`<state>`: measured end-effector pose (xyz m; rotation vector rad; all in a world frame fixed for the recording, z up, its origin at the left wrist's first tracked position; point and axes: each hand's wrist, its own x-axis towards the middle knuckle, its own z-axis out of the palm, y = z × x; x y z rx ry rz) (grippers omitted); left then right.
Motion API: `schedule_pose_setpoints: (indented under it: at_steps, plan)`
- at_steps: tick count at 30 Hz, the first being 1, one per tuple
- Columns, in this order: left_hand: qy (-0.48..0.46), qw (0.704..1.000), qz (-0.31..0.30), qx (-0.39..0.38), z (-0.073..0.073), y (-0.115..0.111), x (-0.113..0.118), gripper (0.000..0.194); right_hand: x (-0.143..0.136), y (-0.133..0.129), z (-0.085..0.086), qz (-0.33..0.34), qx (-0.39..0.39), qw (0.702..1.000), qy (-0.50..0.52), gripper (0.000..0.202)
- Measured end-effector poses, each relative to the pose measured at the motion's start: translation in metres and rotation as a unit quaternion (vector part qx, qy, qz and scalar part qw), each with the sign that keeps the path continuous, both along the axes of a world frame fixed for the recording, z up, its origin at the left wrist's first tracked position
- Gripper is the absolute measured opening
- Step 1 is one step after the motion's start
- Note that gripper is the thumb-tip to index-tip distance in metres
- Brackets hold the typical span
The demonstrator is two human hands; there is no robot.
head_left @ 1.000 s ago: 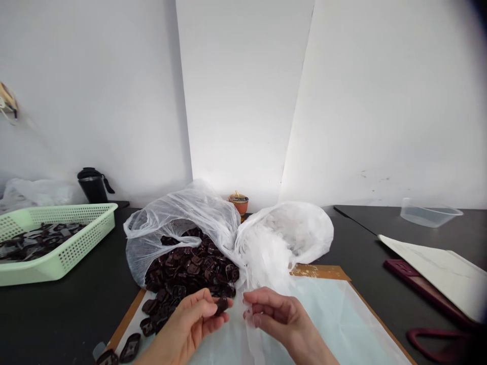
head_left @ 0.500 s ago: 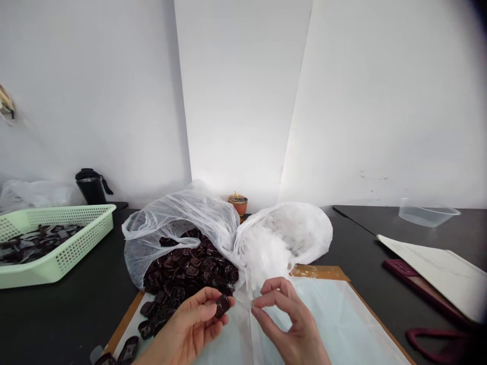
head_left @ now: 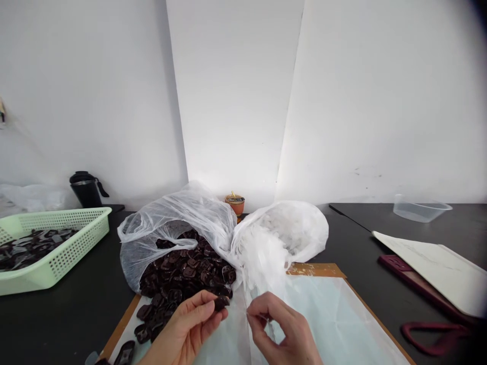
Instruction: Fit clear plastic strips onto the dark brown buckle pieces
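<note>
My left hand [head_left: 194, 324] is closed, pinching a small dark brown plastic piece [head_left: 221, 303] between thumb and fingers. Close beside it, my right hand [head_left: 283, 329] is also closed, thumb against index finger. A small clear plastic piece [head_left: 271, 328] shows faintly at its fingers; its shape is hard to make out. Behind my left hand, a heap of similar dark pieces [head_left: 190, 268] spills from a clear plastic bag [head_left: 152, 228]. Beyond my right hand, thin whitish translucent pieces [head_left: 262, 253] spill out of a second bag [head_left: 317, 228].
A pale green basket [head_left: 81, 251] with dark pieces stands left, near a black tumbler [head_left: 87, 190]. A brown-edged board [head_left: 323, 268] covered with pale sheeting lies under my hands. An orange cup [head_left: 235, 204] stands behind. Right are a clear container [head_left: 420, 210], white panel [head_left: 429, 268] and maroon frame [head_left: 407, 274].
The dark piece in my left hand has tilted to lie flatter. My right hand has moved slightly down and left, its fingers curling in more. The whole view has shifted a little.
</note>
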<state>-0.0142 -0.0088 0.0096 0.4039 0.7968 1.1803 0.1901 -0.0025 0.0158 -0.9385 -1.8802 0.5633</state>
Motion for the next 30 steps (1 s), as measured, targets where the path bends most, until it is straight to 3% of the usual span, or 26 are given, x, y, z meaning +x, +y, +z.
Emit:
schedule_pose_setpoints:
  at_steps: [10, 23, 30]
  plan:
    - [0.027, 0.997, 0.065, -0.008, 0.012, -0.005, 0.011, 0.015, 0.001, 0.002, -0.003, 0.008, 0.066, 0.998, 0.005, 0.018]
    - [0.025, 0.998, 0.056, 0.003, 0.016, -0.009, 0.016, 0.016, -0.002, 0.000, 0.000, 0.050, 0.057, 0.997, 0.016, 0.019]
    - [0.029, 0.999, 0.036, 0.016, 0.015, -0.010, 0.013, 0.017, -0.004, 0.001, -0.008, 0.048, 0.036, 0.997, 0.050, 0.019]
